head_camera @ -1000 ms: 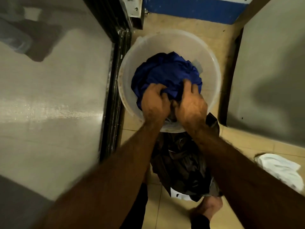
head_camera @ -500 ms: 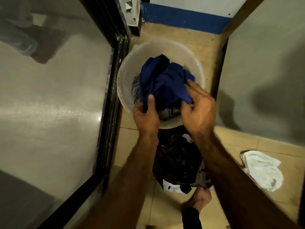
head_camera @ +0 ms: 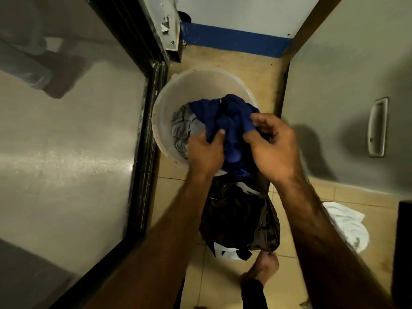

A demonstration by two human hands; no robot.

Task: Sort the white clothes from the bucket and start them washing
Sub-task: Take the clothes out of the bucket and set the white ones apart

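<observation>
Both hands were closed on one blue garment [head_camera: 229,114], which was heaped at the near side of the bucket [head_camera: 189,90] and spilled over its near rim. The left hand [head_camera: 206,150] was seen with its thumb pressed into the cloth's left fold, the grip narrow and full of fabric; the right hand [head_camera: 274,146] was pinching the right edge between thumb and curled fingers. The garment's long axis could be judged to run roughly across, from one grip to the other, with its bulk lying just beyond and between them, so neither hand was clearly the nearer. Beneath it, toward the left wall of the bucket, a grey cloth [head_camera: 182,128] was exposed; whether anything white lay under that could not be told, since the bottom was hidden. A white cloth [head_camera: 347,224] was laid on the floor [head_camera: 245,63] well to the right, and a dark pile [head_camera: 238,217] was lying just below the bucket, between the forearms. The coming move was judged a lift toward the body onto that pile, which lay directly on the near side of both grips.
</observation>
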